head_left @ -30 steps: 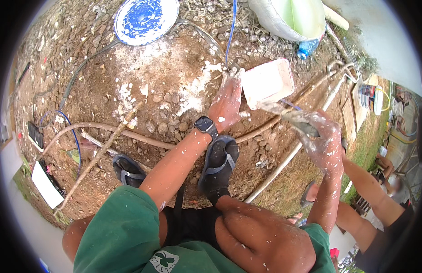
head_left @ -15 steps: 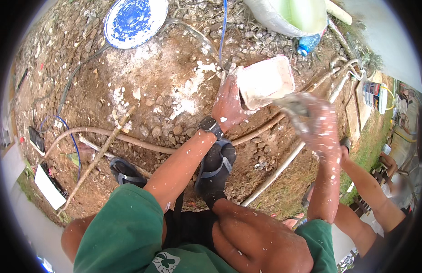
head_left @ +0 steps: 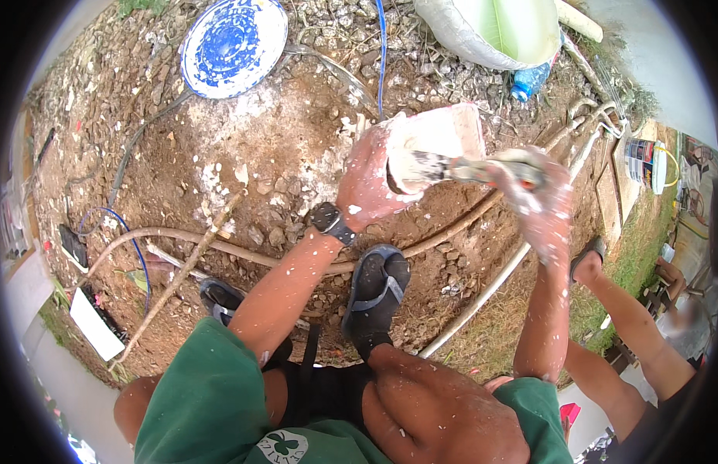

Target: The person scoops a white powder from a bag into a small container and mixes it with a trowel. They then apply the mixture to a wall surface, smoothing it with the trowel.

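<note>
My left hand (head_left: 365,182), flecked with white and wearing a dark wristwatch (head_left: 332,223), grips a squarish white tub (head_left: 461,127) by its left side. White paint coats the tub's inside. My right hand (head_left: 543,205) is closed round the handle of a paint-smeared paintbrush (head_left: 475,170). The brush lies nearly level, its bristles at the tub's near rim, close to my left fingers. My fingertips under the tub are hidden.
A blue-and-white spattered lid (head_left: 234,48), a large pale bucket (head_left: 459,31) and a blue plastic bottle (head_left: 529,80) lie beyond my hands. Pipes, a hose (head_left: 251,246) and a stick (head_left: 169,290) cross the stony soil. Another person's leg (head_left: 634,329) is at right.
The paintbrush, blurred at the tub's right side before, now reaches across to its near rim. My left hand and the tub have shifted a little left.
</note>
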Demonstrator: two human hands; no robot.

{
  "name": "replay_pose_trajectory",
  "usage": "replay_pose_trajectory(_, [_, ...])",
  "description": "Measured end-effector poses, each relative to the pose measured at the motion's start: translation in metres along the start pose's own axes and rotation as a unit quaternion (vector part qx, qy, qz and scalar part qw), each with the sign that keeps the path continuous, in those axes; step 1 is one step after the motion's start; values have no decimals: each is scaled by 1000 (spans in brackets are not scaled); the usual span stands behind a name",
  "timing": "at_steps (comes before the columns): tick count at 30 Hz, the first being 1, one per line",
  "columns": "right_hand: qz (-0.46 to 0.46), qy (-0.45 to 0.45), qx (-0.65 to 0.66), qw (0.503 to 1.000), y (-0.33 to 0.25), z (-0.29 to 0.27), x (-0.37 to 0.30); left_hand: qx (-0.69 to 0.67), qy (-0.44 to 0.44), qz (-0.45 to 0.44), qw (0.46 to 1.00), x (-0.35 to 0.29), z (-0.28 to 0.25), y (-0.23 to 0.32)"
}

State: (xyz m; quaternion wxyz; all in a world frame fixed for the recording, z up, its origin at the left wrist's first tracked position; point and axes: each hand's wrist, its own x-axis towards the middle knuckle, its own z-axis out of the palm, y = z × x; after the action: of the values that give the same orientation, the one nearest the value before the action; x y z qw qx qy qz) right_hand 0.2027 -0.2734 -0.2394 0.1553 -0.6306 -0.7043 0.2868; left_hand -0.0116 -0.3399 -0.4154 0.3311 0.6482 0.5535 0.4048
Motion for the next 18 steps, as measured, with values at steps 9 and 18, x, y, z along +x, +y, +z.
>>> replay_pose_trajectory(9, [28,-59,-58,996,-43,36,18,16,-2,0,1000,-4,-53,-15])
replay_pose_trajectory(18, [-111,17,-166,980,-53,37,25,-14,60,22,998,-11,-41,-8])
